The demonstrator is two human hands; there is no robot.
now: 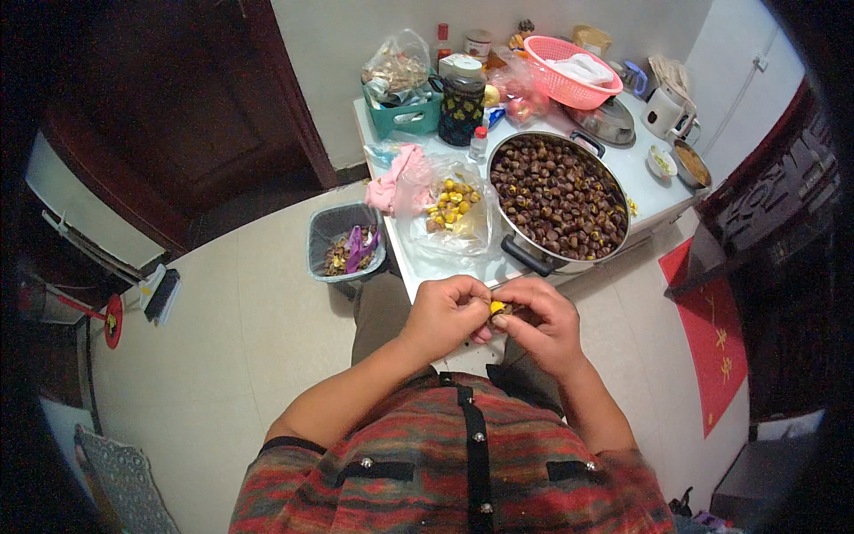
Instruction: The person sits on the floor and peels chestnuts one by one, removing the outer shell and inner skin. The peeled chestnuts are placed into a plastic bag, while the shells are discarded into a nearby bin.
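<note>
Between my two hands is a partly shelled chestnut (498,308), its yellow flesh showing beside dark shell. My left hand (455,314) pinches it from the left, and my right hand (542,320) grips it from the right with thumb and fingers. Just beyond my right hand, a large metal pot (510,243) with black handles is full of brown chestnuts (557,193), some split. To its left, an open clear plastic bag (484,233) holds yellow peeled chestnuts (454,207). A lined grey bin (317,257) at the table's left side contains shells and a purple bag.
The white table (421,263) also carries a pink cloth (403,177), a green basket (407,120), a large dark-filled jar (462,103), a pink colander (574,87), a metal lid (610,123), a small white bowl (662,162) and a metal bowl (692,163). A red mat (714,347) lies at right.
</note>
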